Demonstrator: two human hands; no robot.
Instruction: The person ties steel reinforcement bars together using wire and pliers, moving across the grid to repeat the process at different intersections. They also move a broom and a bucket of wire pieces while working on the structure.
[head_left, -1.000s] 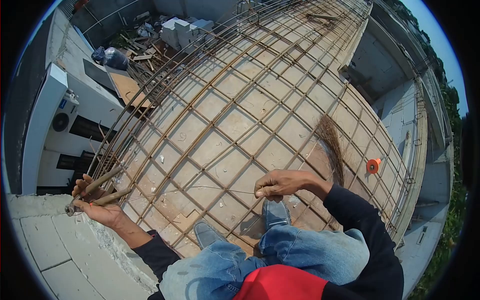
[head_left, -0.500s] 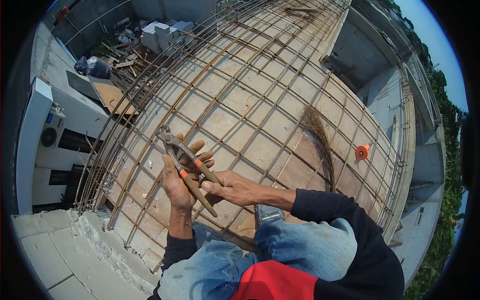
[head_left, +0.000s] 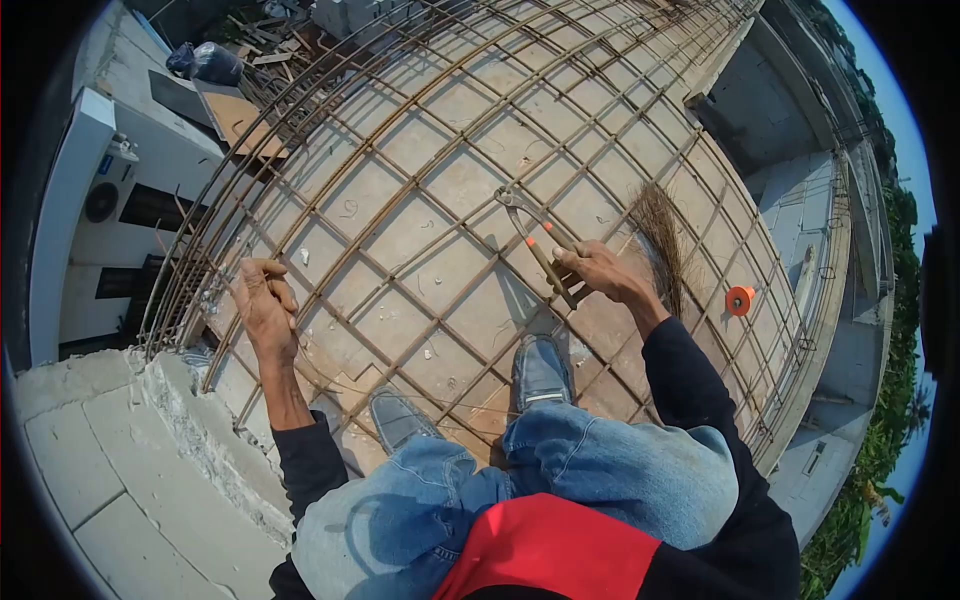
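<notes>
My right hand (head_left: 608,273) grips the handles of end-cutting pincers (head_left: 532,240), which have orange bands and dull olive-brown grips. Their jaws point up and away, over the rebar grid (head_left: 437,322). The pincers' handles are somewhat apart. To the left, my left hand (head_left: 266,308) is raised with its fingers curled in; whether anything thin is pinched there cannot be made out. Fine tie wire (head_left: 345,385) seems to run between that hand and my shoes. Just beyond my right hand lies a twig broom (head_left: 660,240) on the grid.
An orange round plastic piece (head_left: 739,300) lies at the right. My shoes (head_left: 543,368) stand among the bars. A broken concrete edge (head_left: 190,440) runs along the lower left, bent bars rise at the left, and a concrete ledge (head_left: 815,290) bounds the right.
My hands have separated: the left has let go of the pincers and moved left, while the right has carried them to the right and farther away. The view has shifted, showing both shoes.
</notes>
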